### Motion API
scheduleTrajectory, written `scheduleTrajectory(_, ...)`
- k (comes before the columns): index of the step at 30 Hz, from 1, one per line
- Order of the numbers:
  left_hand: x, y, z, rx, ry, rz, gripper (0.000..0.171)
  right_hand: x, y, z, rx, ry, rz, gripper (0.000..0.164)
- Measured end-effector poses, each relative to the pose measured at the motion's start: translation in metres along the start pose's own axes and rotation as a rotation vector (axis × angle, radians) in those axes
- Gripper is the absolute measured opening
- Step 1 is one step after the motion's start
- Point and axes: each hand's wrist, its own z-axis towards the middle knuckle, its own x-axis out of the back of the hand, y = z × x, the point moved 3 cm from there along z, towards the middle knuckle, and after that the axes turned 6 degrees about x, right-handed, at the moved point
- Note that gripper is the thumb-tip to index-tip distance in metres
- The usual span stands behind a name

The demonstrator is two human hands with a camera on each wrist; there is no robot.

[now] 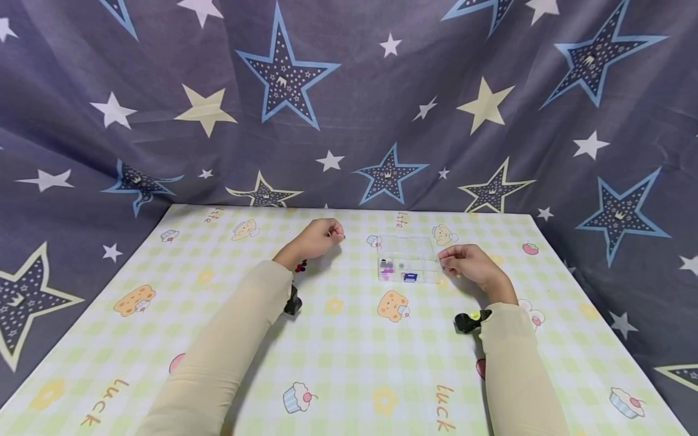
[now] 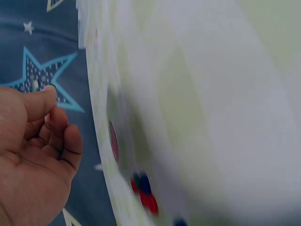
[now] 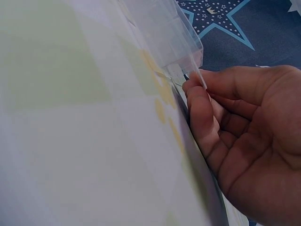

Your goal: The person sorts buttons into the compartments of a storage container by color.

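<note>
A clear plastic compartment box (image 1: 409, 247) lies right of centre on the table. Its near compartments hold small purple pieces (image 1: 386, 271), dark pieces and a blue-and-white piece (image 1: 411, 277). My right hand (image 1: 470, 265) pinches the box's right edge between thumb and fingers; the right wrist view shows the clear edge (image 3: 201, 77) between them. Left of the box, my left hand (image 1: 318, 238) is raised over the table, thumb and index finger pinching a tiny dark bead-like piece (image 2: 53, 86), mostly hidden by the fingers. Several small red and blue beads (image 2: 146, 195) lie beneath that hand.
A checked cloth with printed cartoons covers the table (image 1: 332, 357). Behind it hangs a dark star-patterned curtain (image 1: 349, 85). Black wrist cameras, one on the left wrist (image 1: 293, 301) and one on the right (image 1: 470, 321), sit low near the cloth.
</note>
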Motion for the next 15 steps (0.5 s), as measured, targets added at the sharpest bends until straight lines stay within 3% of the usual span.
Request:
scheduleTrajectory(8, -0.027, 0.023, 0.016, -0.100, 0.019, 0.005, 0.009, 0.001, 0.002, 0.001, -0.008, 0.013, -0.021, 0.025)
scheduleTrajectory(15, -0.049, 0.041, 0.022, -0.122, -0.021, -0.021, 0.009, 0.000, 0.000, 0.001, -0.012, 0.014, -0.034, 0.026)
